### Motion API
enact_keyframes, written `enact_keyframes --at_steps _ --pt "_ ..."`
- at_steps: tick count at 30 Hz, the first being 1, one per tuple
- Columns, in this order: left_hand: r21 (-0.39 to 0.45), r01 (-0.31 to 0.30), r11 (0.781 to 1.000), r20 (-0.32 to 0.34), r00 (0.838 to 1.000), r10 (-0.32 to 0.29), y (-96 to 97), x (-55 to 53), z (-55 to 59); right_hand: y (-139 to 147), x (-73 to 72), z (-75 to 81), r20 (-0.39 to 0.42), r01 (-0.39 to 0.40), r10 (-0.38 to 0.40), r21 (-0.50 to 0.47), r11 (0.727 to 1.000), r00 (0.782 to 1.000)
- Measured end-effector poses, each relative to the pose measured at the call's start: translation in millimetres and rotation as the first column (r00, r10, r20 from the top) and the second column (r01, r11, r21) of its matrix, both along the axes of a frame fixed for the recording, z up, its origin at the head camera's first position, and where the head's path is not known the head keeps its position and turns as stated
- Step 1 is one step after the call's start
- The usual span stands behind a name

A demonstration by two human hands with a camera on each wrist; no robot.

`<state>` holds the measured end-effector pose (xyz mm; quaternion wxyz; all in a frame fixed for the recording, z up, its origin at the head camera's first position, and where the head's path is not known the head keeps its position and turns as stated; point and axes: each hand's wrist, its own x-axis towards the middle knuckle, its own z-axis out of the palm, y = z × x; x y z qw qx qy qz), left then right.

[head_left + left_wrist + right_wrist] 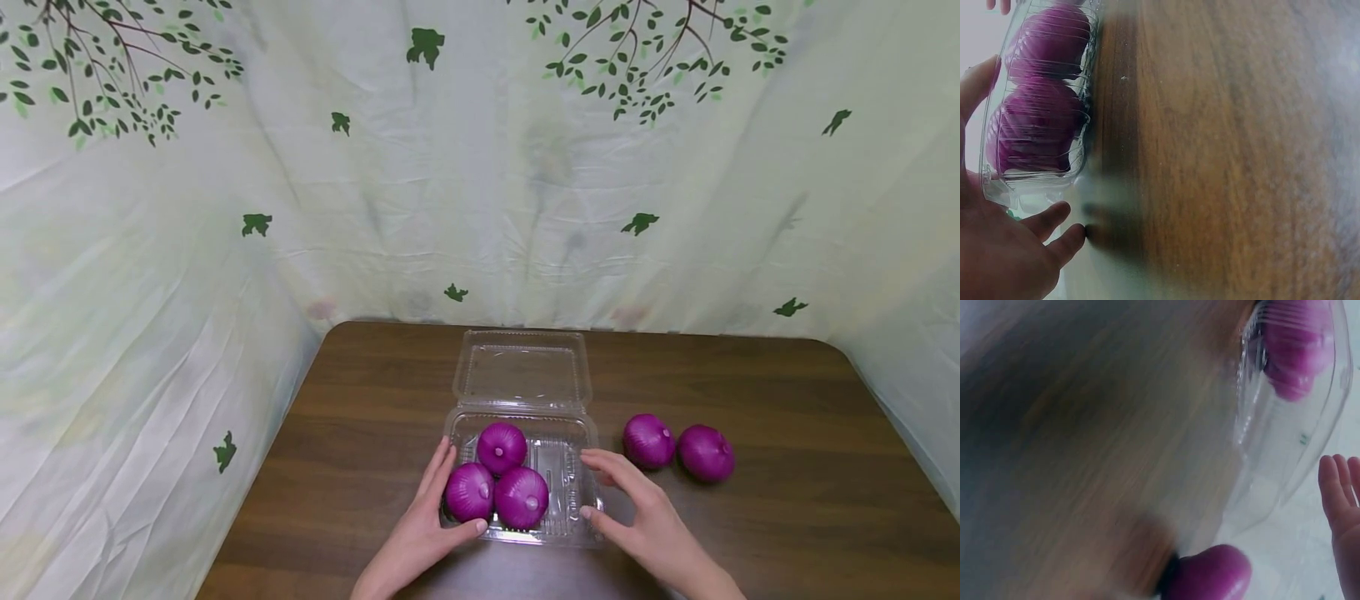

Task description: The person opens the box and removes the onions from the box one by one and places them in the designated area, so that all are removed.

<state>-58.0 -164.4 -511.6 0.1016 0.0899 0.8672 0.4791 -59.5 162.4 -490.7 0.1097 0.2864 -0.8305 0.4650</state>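
Clear container (561, 479), lid raised, between your two grips.
Your left grip (426, 533) spreads wide along its side, your right grip (654, 523) wide opposite; three purple onions (522, 497) inside beside your left, two loose onions (648, 442) beyond your right.

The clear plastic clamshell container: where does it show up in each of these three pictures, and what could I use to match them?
Head: lower half, just right of centre, the clear plastic clamshell container with its lid open.
Left wrist: upper left, the container seen from the side.
Right wrist: right side, running down from the top edge, the container.
Shared landmark: the red onions inside it.
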Motion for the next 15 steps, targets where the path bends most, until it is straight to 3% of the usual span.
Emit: enact_keyframes --at_steps 5,15 --pt "0.013 -0.001 1.0 0.002 1.0 0.001 0.3 -0.1 -0.2 -14.3 -3.2 -0.2 -0.017 -0.07 0.071 0.023 0.997 0.997" --pt "0.034 -0.007 0.999 0.012 1.0 0.007 0.9 -2.3 -2.4 -34.0 -13.9 0.5 0.093 -0.172 0.164 0.087 0.981 0.982"
